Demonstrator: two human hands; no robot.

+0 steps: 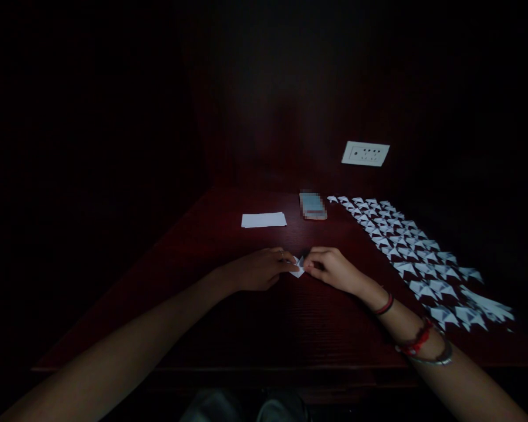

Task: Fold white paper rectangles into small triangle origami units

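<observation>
A small white folded paper piece [298, 268] lies on the dark red table [264, 328], pinched between both hands. My left hand [257, 269] has its fingers closed on the piece's left side. From the right, my right hand [332, 269] pinches the same piece with its fingertips. Bracelets circle my right wrist.
Several folded white paper pieces [416, 255] lie in rows along the table's right side. A stack of white paper slips [264, 220] and a phone [312, 206] sit further back. A white wall socket [365, 153] is on the dark back wall. The surroundings are very dark.
</observation>
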